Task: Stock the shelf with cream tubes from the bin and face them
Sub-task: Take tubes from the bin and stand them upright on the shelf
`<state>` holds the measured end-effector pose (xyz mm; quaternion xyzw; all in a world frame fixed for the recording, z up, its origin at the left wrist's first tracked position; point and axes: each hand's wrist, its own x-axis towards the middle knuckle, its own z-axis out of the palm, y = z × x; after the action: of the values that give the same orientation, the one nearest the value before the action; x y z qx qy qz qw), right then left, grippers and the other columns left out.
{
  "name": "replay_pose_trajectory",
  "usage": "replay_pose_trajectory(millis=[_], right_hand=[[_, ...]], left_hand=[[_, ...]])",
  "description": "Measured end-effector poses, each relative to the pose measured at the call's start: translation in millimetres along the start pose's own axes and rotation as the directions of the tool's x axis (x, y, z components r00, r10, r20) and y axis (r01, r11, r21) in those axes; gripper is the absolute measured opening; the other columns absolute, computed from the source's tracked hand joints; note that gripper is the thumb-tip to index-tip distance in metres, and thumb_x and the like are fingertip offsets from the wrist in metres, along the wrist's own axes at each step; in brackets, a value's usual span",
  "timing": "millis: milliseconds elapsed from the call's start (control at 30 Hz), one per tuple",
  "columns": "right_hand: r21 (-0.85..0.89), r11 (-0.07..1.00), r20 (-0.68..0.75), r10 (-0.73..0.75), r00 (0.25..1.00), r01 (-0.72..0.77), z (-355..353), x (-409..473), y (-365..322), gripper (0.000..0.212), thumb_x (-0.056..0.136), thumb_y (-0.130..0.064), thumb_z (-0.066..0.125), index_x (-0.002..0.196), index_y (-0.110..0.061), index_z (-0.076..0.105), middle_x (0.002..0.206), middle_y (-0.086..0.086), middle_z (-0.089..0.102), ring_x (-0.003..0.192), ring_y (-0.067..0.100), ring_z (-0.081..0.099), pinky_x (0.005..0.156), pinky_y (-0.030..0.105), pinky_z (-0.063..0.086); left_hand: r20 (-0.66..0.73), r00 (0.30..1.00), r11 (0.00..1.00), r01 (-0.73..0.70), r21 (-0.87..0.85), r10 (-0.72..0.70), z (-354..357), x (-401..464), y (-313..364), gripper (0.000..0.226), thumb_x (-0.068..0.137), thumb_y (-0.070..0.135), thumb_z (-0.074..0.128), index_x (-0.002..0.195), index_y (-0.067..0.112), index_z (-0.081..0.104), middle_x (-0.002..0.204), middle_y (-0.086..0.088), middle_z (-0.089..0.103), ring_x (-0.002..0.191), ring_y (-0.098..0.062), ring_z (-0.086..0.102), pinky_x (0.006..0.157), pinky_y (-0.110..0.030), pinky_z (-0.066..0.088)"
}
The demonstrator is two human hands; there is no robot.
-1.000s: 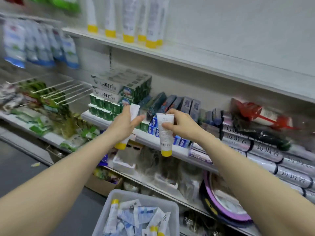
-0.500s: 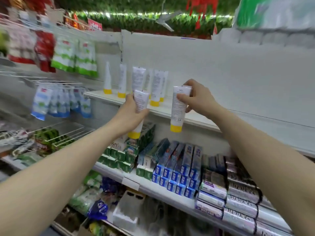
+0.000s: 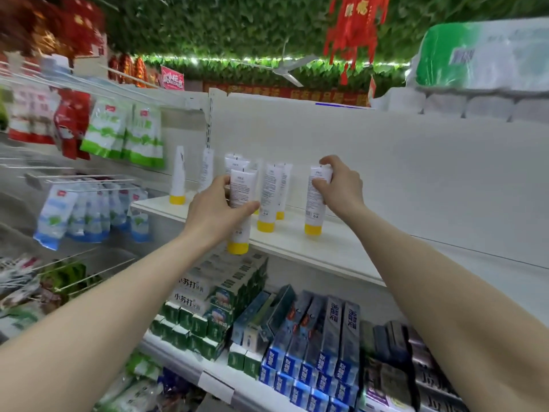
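Two cream tubes arriving at the shelf (image 3: 326, 248), one in each hand.

The right hand (image 3: 341, 185) is clamped on the top of a tube (image 3: 316, 200) whose yellow cap sits at or just above the shelf, to the right of the standing row (image 3: 271, 197). The left hand (image 3: 217, 212) is wrapped round a second tube (image 3: 242, 203) hanging off the shelf's front edge, its cap below the board. This tube must rise to clear the lip; catch it there and it could slip. The row stands close, cap-down and probably tippy, so a knuckle brushing it could topple several. The printed backs face out, so facing remains. The bin is out of view.
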<state>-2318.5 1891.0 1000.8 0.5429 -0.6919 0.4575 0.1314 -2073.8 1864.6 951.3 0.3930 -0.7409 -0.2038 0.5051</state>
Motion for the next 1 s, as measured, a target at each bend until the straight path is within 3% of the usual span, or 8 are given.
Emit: replay_pose_trajectory(millis=[100, 200, 500, 733, 1000], right_hand=[[-0.052, 0.999, 0.031, 0.017, 0.999, -0.016, 19.8, 16.3, 10.8, 0.032, 0.086, -0.023, 0.056, 0.119, -0.024, 0.057, 0.105, 0.004, 0.066, 0.099, 0.029, 0.056, 0.079, 0.030, 0.039], [-0.061, 0.998, 0.048, 0.036, 0.998, -0.033, 36.4, 32.2, 19.2, 0.032, 0.086, -0.023, 0.054, 0.118, -0.022, 0.057, 0.103, 0.007, 0.067, 0.099, 0.032, 0.058, 0.085, 0.037, 0.047], [-0.168, 0.985, 0.079, 0.050, 0.996, -0.036, 55.2, 57.4, 35.6, 0.039, 0.094, -0.024, 0.048, 0.133, -0.019, 0.049, 0.116, 0.014, 0.063, 0.110, 0.037, 0.052, 0.087, 0.036, 0.040], [-0.262, 0.957, 0.229, -0.062, 0.972, 0.123, 31.5, 51.9, 32.0, 0.048, 0.094, -0.023, 0.051, 0.141, -0.018, 0.039, 0.120, 0.012, 0.063, 0.112, 0.034, 0.054, 0.091, 0.038, 0.041], [-0.448, 0.873, 0.200, -0.111, 0.973, 0.192, -2.7, 33.2, 46.6, 0.043, 0.100, -0.027, 0.043, 0.142, -0.022, 0.038, 0.126, 0.008, 0.059, 0.115, 0.030, 0.051, 0.090, 0.040, 0.045]], left_hand=[[-0.007, 1.000, 0.999, 0.023, -0.031, -0.023, 5.2, 8.8, 0.0, 0.065, 0.073, 0.048, 0.075, 0.128, 0.028, 0.047, 0.101, 0.014, 0.061, 0.092, -0.010, 0.063, 0.086, -0.034, 0.052], [-0.007, 0.999, 0.998, 0.036, -0.060, -0.036, 8.6, 17.7, -0.9, 0.064, 0.071, 0.049, 0.076, 0.126, 0.031, 0.048, 0.103, 0.013, 0.062, 0.089, -0.007, 0.063, 0.085, -0.034, 0.053], [0.031, 0.999, 0.992, -0.020, -0.125, 0.024, 14.3, 27.7, 3.4, 0.061, 0.073, 0.046, 0.077, 0.125, 0.034, 0.047, 0.104, 0.019, 0.061, 0.087, 0.001, 0.062, 0.075, -0.022, 0.052], [0.088, 0.987, 0.978, -0.120, -0.170, 0.136, 36.1, 25.0, 31.1, 0.062, 0.071, 0.046, 0.077, 0.125, 0.036, 0.048, 0.102, 0.021, 0.060, 0.087, -0.001, 0.063, 0.081, -0.032, 0.056], [0.199, 0.961, 0.975, -0.160, -0.156, 0.190, 87.1, 35.5, 48.5, 0.059, 0.077, 0.045, 0.071, 0.129, 0.032, 0.048, 0.110, 0.015, 0.060, 0.093, -0.008, 0.064, 0.085, -0.039, 0.055]])
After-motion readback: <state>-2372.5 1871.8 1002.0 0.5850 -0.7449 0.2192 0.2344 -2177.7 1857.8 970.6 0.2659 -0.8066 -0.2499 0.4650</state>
